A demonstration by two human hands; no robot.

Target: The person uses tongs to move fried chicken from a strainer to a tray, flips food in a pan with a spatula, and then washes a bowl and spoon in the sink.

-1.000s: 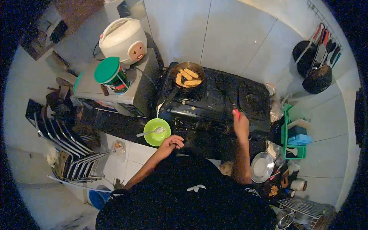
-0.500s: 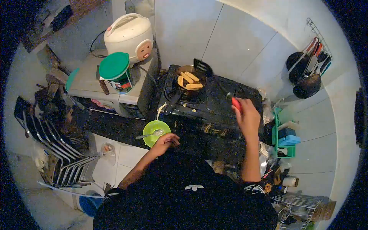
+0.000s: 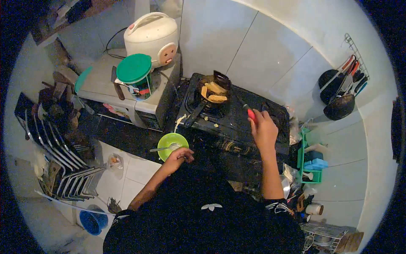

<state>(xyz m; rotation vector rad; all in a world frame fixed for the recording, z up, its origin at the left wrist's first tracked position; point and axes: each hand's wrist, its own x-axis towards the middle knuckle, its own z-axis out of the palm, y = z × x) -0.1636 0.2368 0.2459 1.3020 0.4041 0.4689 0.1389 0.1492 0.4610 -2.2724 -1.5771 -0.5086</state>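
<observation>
My right hand (image 3: 265,130) is closed around the red handle of a black slotted spatula (image 3: 250,113). The spatula's blade is tilted over the right rim of a small dark frying pan (image 3: 198,111) on the stove. Several golden-brown fried sticks (image 3: 218,98) lie in the pan; the blade partly covers some. My left hand (image 3: 179,157) rests against the near right side of a lime-green bowl (image 3: 162,154), its fingers loosely curled and apart, pointing away from the bowl. A metal spoon (image 3: 158,149) leans in the bowl with something whitish at its tip.
The black stove (image 3: 245,131) has food bits on its top. To the left, a white rice cooker (image 3: 148,38) and a green-lidded tub (image 3: 134,70) stand on a toaster oven (image 3: 101,91). Utensils (image 3: 340,91) hang on the right wall. A green rack (image 3: 311,165) stands at right.
My right hand has moved left and slightly down with the spatula, and its blade now tips against the pan and sticks. The sticks have shifted. My left hand has barely moved.
</observation>
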